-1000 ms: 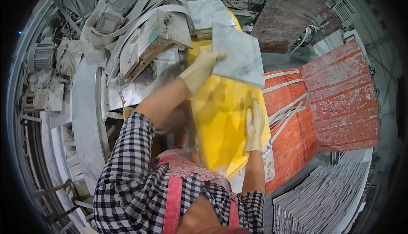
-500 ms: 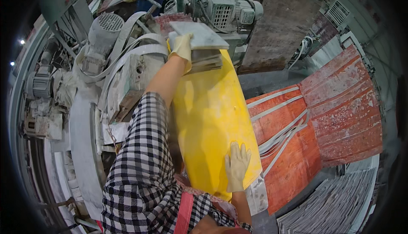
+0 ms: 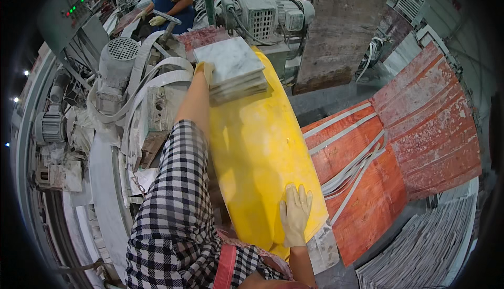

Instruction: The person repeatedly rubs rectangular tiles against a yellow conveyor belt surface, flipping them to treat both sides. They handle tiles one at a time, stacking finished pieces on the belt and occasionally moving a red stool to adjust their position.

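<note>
A white-and-grey marble tile [image 3: 229, 58] lies on top of a short stack of similar tiles [image 3: 241, 88]. The stack sits at the far end of a long yellow board [image 3: 257, 147]. My left hand [image 3: 206, 71], in a pale glove, is at the left edge of the top tile and closed on it; its fingertips are partly hidden. Near the board's close end my right hand [image 3: 296, 214], also gloved, lies flat on the yellow surface with its fingers stretched out, holding nothing.
Machinery with a motor [image 3: 123, 58] and looping pale belts stands left. Another motor [image 3: 258, 17] is behind the stack. Red boards [image 3: 362, 184] with loose white straps are at right, above stacked thin sheets [image 3: 420, 241]. A co-worker in a blue apron [image 3: 173, 2] stands far back.
The marble tile, held raised and tilted above the stack before, now rests flatter and lower on it. My left hand has come down with it. My right hand stays flat on the board.
</note>
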Available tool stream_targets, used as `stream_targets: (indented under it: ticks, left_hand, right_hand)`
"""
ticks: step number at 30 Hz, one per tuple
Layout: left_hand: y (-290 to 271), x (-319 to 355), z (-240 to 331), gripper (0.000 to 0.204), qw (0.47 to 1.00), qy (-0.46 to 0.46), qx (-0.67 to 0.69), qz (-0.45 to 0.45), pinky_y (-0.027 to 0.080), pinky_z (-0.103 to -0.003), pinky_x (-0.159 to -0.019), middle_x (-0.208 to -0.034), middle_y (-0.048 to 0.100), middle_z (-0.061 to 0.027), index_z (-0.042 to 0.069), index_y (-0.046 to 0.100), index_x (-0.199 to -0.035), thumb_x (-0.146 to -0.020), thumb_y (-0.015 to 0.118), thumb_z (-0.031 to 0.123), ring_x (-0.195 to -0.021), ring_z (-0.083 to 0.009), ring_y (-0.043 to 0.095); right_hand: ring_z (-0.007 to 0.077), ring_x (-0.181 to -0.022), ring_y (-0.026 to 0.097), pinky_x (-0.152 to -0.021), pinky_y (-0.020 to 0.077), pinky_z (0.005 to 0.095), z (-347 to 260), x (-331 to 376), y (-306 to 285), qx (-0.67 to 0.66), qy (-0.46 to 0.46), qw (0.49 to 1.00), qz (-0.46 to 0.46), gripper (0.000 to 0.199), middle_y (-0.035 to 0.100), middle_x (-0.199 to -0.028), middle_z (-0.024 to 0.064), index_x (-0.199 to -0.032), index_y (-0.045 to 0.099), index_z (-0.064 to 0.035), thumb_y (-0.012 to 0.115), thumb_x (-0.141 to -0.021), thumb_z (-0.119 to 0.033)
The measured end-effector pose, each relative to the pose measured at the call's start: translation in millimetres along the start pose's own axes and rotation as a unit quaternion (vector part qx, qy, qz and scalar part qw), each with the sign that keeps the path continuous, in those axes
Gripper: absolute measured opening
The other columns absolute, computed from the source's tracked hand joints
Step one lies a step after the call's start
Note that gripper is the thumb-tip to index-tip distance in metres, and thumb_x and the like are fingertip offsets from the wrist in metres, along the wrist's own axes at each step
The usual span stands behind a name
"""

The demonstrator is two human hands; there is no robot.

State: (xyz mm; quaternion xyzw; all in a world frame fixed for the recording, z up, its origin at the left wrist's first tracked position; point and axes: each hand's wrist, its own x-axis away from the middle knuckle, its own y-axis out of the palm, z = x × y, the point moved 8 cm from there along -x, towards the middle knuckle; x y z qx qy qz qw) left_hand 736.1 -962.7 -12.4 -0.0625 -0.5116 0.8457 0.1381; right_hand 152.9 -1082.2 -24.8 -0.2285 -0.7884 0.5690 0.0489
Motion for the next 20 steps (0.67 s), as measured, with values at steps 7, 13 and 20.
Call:
stream_targets:
  ticks: [7,13,20]
  left_hand:
    - [-13.0,9.1,50.7,0.045,0.951,-0.022,-0.309,-0.011,0.053,-0.045,-0.097,-0.126,0.069,-0.0213,0.009,0.073,-0.118,-0.084,0.063,0.036,-0.115,-0.0386,0.067]
    - [16.8,35.8,18.1,0.062,0.984,-0.166,0.059,0.033,0.046,-0.045,-0.107,-0.152,0.046,-0.0236,0.014,0.032,-0.156,-0.102,0.035,0.047,-0.136,-0.0394,0.05]
    - [39.7,33.8,-3.7,0.077,0.946,-0.267,0.185,0.011,0.038,-0.045,-0.115,-0.16,0.037,-0.0207,0.018,0.015,-0.163,-0.101,0.031,0.061,-0.144,-0.0393,0.041]
  right_hand:
    - [0.038,-0.134,0.048,-0.117,0.0284,0.0558,-0.7,-1.6,-6.1,0.001,0.002,1.0,0.009,0.043,0.062,-0.136,0.0168,-0.133,0.06,-0.0007,0.062,-0.092,-0.017]
    - [0.0387,-0.135,0.047,-0.118,0.0253,0.056,0.8,1.0,-1.3,0.003,-0.001,1.0,-0.002,0.046,0.062,-0.136,0.017,-0.135,0.058,0.0,0.061,-0.093,-0.018]
    - [0.0394,-0.141,0.042,-0.122,0.0194,0.0559,5.9,2.1,12.4,0.0,0.013,0.999,-0.037,0.052,0.057,-0.144,0.0179,-0.14,0.054,-0.0012,0.06,-0.093,-0.022]
